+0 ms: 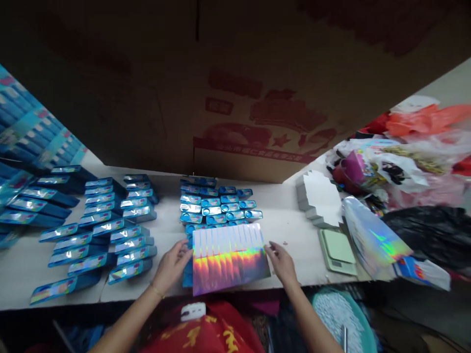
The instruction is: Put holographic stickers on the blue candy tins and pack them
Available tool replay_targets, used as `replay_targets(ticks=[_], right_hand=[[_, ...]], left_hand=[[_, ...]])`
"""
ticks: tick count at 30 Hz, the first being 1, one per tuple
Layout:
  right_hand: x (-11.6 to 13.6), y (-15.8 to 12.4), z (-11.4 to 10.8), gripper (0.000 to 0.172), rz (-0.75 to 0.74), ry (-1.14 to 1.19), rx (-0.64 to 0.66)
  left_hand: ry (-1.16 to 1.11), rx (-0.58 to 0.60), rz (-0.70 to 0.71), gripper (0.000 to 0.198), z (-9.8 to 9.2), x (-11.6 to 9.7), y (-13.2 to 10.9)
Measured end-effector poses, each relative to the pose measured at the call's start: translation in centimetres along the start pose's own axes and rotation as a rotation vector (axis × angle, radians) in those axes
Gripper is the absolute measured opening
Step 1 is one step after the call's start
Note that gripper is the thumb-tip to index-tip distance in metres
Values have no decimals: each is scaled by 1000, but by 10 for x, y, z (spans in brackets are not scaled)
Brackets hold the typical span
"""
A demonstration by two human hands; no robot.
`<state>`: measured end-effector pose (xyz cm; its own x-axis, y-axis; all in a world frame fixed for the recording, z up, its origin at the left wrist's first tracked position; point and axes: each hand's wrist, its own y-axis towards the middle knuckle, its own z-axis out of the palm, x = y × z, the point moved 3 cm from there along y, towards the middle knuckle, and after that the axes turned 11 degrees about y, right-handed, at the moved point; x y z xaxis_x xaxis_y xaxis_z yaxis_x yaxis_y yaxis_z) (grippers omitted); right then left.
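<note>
Gripping holographic sheet (228,269) by opposite edges with left hand (173,262) and right hand (282,262); sheet spans between them. Blue packs (211,211) beyond both hands, others left of left hand; scale (337,247) right of right hand.

Cardboard box (235,98): looms in front of me at the back of the table (281,208), brown, printed in red with a star and lettering.
White stack (321,196): notched at the edges, on the table to my right.
Scale (336,251): pale green, just in front of that stack.
Heap at far right: an orange-red bag (427,121), a pink box (355,166), and a crumpled black bag (423,234) nearer me.
Packet (422,273): blue and white, beside the black bag.
Basin (369,321): teal, below the table edge, holding small white pieces (335,314).
</note>
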<state>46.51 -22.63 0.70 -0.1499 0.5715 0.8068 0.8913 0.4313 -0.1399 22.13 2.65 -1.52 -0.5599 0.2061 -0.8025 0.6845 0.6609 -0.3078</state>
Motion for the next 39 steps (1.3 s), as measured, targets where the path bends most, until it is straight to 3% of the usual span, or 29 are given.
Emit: replay_targets(ticks=[2,7,10,14,18,21,24,27,31,35,37,39], right_hand=[[-17,-13,2,33,54,61,78],[-5,-25,9,28,-37,235,-42],[7,-28,7,24,-35,452,119],[10,-34,5,21,119,834,236],[10,-35,4,25,216,973,178],[14,-34,1,32,241,1022,71],[23,-35,-1,51,223,1052,21],[33,-37,-5,65,188,1041,-39],[42,-43,-12,63,115,982,-40],[46,-53,-30,57,74,814,-13],[59,-61,-43,48,-79,518,-108],[88,-72,-48,45,-373,175,-187]], left_hand=[[8,-27,-3,45,15,-7,-9],[-66,-129,-29,60,26,-14,-7],[-133,-139,-65,58,27,-8,-12],[-357,-92,-128,72,29,-8,-26],[-553,-7,-40,85,22,-32,-38],[-516,-47,35,78,8,-50,-42],[-373,-88,64,47,-7,-63,-46],[-193,-84,133,30,-17,-79,-51],[-21,-78,192,46,-26,-95,-56],[73,-152,204,28,-31,-99,-59],[111,-190,227,21,-33,-101,-62],[154,-212,264,18,-34,-108,-68]])
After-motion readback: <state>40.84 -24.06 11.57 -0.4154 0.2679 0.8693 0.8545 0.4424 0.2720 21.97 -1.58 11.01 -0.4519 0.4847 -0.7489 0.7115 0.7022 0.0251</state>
